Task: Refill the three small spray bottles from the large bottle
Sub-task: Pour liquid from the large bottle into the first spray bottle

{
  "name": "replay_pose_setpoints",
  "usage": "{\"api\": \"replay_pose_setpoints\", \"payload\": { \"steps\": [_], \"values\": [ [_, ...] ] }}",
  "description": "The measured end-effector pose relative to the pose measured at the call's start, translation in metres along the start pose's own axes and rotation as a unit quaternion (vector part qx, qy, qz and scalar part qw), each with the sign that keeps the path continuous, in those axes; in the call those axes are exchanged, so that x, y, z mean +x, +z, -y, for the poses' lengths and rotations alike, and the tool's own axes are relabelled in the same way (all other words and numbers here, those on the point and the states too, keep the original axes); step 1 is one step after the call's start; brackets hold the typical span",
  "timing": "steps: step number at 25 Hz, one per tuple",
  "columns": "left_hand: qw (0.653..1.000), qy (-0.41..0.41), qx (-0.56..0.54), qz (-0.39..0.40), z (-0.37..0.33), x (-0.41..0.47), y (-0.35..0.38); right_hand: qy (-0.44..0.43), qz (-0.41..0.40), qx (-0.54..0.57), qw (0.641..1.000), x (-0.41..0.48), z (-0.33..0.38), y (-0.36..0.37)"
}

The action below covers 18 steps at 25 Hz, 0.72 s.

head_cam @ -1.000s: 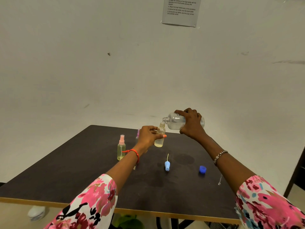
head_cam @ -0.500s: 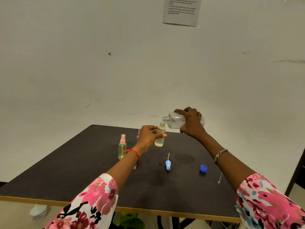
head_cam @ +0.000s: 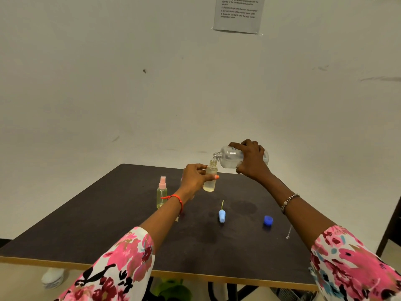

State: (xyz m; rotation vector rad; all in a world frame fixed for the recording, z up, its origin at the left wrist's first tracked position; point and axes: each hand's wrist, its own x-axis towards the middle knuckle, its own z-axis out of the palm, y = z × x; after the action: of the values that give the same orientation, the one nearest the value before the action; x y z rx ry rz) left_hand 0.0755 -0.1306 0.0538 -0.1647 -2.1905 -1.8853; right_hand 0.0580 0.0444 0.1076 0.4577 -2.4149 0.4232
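My left hand (head_cam: 193,178) grips a small uncapped spray bottle (head_cam: 210,179), held upright above the dark table (head_cam: 121,222), with pale yellowish liquid low in it. My right hand (head_cam: 251,161) holds the large clear bottle (head_cam: 230,158) tipped on its side, its threaded mouth right over the small bottle's neck. A second small bottle with a pink spray top (head_cam: 161,192) stands to the left. A third one is mostly hidden behind my left hand. A light blue spray head with its tube (head_cam: 221,215) lies on the table, and the blue cap (head_cam: 268,220) lies to its right.
A thin metal pin (head_cam: 289,232) lies near the table's right edge. A printed sheet (head_cam: 238,14) hangs on the white wall behind. Below the front edge sit a white container (head_cam: 52,278) and something green (head_cam: 173,288).
Both hands hold about the same pose, with the large bottle staying tipped over the small one. Only the view has shifted slightly.
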Motion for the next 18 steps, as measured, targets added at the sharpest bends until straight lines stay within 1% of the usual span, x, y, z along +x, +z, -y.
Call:
{"api": "replay_pose_setpoints", "payload": {
  "steps": [11, 18],
  "values": [
    [1.0, 0.001, -0.003, 0.003, 0.0019, -0.0004, -0.0008, 0.001, 0.004, 0.004, 1.0, 0.0002, -0.0016, 0.0028],
    [1.0, 0.0, -0.018, 0.005, 0.0061, 0.0008, 0.0008, 0.024, 0.024, 0.028, 0.999, -0.0009, -0.003, 0.0081]
  ]
}}
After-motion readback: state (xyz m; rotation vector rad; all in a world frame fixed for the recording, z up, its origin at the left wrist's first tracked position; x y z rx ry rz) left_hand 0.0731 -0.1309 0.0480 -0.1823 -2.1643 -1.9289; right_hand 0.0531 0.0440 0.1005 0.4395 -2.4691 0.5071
